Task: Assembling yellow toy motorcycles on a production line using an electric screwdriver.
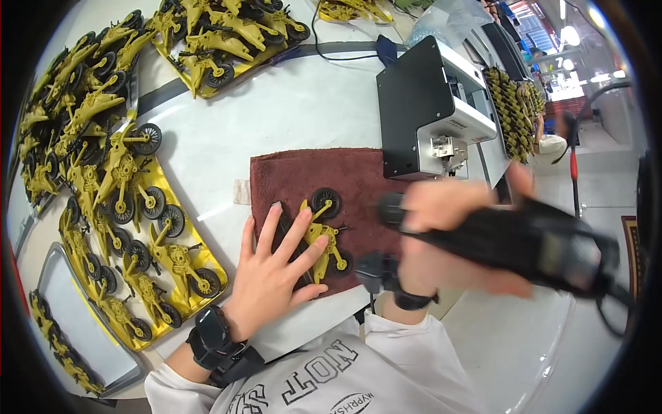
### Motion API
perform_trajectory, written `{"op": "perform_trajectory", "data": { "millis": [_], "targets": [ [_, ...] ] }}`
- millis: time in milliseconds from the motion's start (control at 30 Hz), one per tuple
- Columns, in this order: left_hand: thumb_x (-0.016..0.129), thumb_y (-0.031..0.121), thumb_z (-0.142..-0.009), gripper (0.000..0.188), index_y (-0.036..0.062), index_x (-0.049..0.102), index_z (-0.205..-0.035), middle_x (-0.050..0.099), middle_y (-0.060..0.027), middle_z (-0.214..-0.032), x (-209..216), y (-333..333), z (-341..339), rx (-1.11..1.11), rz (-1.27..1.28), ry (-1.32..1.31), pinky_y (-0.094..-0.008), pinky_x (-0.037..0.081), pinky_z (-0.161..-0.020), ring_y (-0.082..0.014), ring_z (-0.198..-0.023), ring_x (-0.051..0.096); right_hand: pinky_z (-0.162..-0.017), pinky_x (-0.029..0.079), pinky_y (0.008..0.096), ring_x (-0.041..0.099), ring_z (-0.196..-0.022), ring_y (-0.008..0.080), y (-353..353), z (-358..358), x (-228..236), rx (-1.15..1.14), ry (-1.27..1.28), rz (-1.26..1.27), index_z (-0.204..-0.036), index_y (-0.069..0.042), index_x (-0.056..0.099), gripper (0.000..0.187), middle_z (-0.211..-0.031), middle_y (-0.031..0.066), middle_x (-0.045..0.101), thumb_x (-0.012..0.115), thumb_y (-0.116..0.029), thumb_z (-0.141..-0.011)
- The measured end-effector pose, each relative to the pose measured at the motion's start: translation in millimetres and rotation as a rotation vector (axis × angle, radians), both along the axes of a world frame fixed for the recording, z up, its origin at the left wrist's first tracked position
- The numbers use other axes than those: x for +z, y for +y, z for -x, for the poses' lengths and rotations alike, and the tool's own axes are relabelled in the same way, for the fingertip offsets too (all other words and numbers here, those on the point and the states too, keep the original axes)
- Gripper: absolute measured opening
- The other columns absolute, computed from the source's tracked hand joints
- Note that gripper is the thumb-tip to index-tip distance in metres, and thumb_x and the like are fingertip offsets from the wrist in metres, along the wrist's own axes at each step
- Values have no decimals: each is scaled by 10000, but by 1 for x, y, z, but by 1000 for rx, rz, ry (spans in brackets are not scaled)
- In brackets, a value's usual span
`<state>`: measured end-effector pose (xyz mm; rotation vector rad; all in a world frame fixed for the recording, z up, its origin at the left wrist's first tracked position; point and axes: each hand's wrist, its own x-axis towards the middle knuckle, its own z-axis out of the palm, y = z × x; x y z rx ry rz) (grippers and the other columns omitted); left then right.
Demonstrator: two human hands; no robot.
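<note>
Toy motorcycle (323, 243): yellow frame, black wheels. Lies on a dark red cloth (289, 169), toward its near edge, one wheel at the far end and the other at the near right.

Left hand (265, 290): flat, palm down, fingers spread apart, not curled round anything. Index and thumb reach the yellow frame; other fingertips over a dark, narrow piece (285, 226) beside it. Kind of piece: cannot tell.

Right hand (441, 207): raised to the right of the motorcycle, fingers closed around a black handheld tool (514, 238). Both blurred. Tool lies roughly crosswise, its left end apart from the motorcycle; cable at right end.

Wrists: black strapped device (214, 338) on left, another strapped device (414, 298) on right.

Beyond cloth: black and white machine (414, 117) on the white table (200, 165), at cloth's far right corner. To the left, a yellow-lined tray (219, 261) of similar motorcycles; a dense pile (76, 103) of them farther off. Lower left, a pale tray (79, 293) with a row of yellow and black parts along its outer side.
</note>
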<state>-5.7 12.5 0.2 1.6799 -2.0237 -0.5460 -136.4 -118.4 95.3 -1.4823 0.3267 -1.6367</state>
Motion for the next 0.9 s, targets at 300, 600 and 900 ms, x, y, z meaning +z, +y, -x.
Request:
{"op": "perform_trajectory", "data": {
  "millis": [300,600,900],
  "targets": [
    [707,461,-713,648,161,542,-1263,249,-169,-1503,4,-4,1,-33,24,20,-623,154,-1067,-457,-1380,162,-463,366,271,435,-476,132,-91,73,32,-600,161,-134,-1186,-110,478,837,-599,44,489,383,-824,-761],
    [675,474,-743,634,221,519,-1303,259,-117,-1511,6,-2,3,-7,-2,-16,-614,194,-1063,-390,-1392,189,-457,408,390,467,-419,240,28,35,9,92,-73,-209,-1405,-90,312,1028,-610,121,493,426,-841,-713],
    [700,470,-720,668,204,510,-1303,266,-99,-1509,4,0,1,24,30,17,-590,198,-1079,-345,-1399,200,-515,430,432,518,-491,263,23,-12,-7,344,33,-162,-1453,-83,182,1118,-673,149,534,476,-837,-683]
  ]
}}
